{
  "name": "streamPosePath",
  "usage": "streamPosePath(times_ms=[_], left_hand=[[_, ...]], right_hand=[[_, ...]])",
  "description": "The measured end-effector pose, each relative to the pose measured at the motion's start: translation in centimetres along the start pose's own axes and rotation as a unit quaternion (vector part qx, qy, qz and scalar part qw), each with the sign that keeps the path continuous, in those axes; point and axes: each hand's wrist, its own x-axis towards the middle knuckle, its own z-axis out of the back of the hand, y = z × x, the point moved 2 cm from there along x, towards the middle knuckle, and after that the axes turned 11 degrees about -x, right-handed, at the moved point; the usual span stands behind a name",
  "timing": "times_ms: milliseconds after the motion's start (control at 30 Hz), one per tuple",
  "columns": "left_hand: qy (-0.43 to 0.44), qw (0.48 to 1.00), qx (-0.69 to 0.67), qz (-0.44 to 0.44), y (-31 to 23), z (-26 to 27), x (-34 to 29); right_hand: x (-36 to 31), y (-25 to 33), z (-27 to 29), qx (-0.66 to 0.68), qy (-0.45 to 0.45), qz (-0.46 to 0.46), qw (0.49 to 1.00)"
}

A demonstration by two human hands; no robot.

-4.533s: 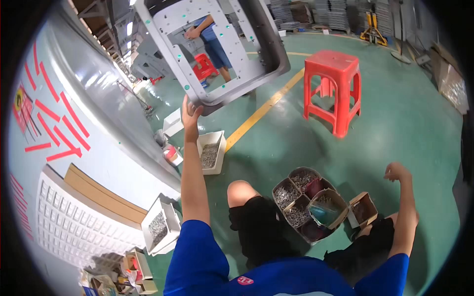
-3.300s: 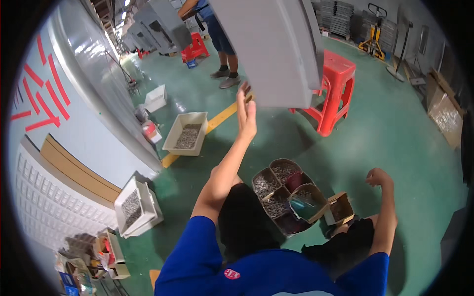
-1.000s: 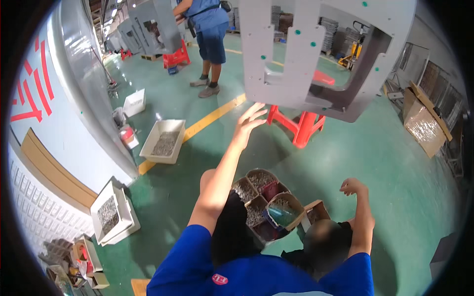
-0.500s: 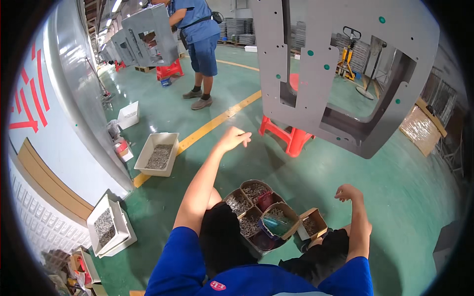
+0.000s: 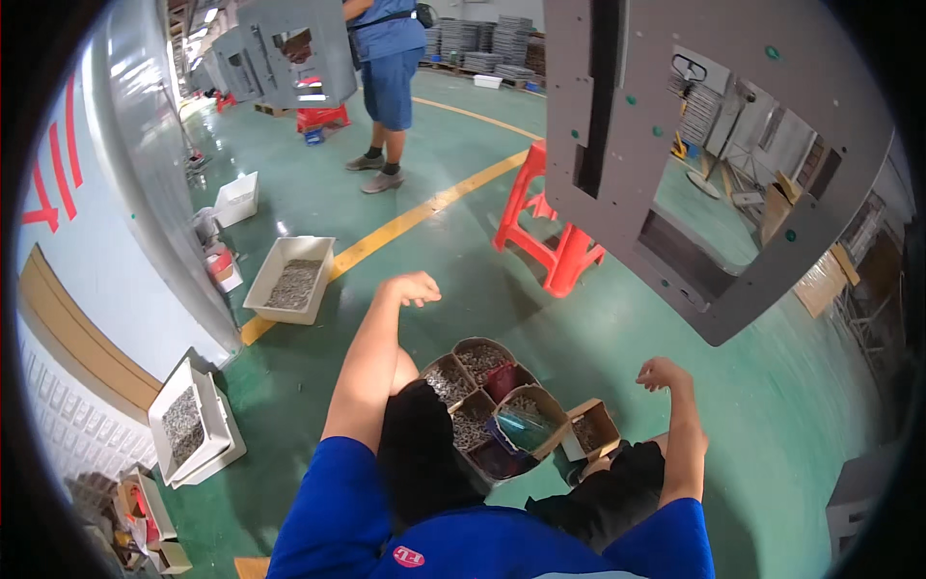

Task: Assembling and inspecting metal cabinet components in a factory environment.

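Observation:
A large grey metal panel (image 5: 617,164) with cut-out windows and green dots hangs in front of me at the upper right. My left hand (image 5: 413,288) is raised below and left of it, fingers curled into a loose fist, touching nothing. Lower on the right, my right hand (image 5: 659,372) is also curled shut with nothing visible in it. Between my arms, near my knees, sits a round divided tray (image 5: 463,353) filled with screws and small parts.
A red plastic stool (image 5: 559,246) stands on the green floor behind the panel. White bins of screws (image 5: 289,282) (image 5: 188,429) lie along the left wall. A small cardboard box (image 5: 593,425) sits beside the tray. Farther back, a person in blue (image 5: 386,68) stands by another grey panel (image 5: 289,48).
My left hand has come off the hanging panel and dropped lower, closing into a fist. The panel has shifted up and to the right. My right hand stays raised and curled.

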Motion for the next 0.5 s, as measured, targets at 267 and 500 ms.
streamPosePath(times_ms=[267,500], left_hand=[[0.02,0.999,0.008,0.047,0.8,0.1,-0.3],[0.038,0.998,0.027,0.046,0.4,-0.1,-0.3]], right_hand=[[-0.3,0.1,0.1,0.013,-0.009,0.0,1.0],[-0.2,0.5,0.1,0.023,-0.006,0.009,1.0]])
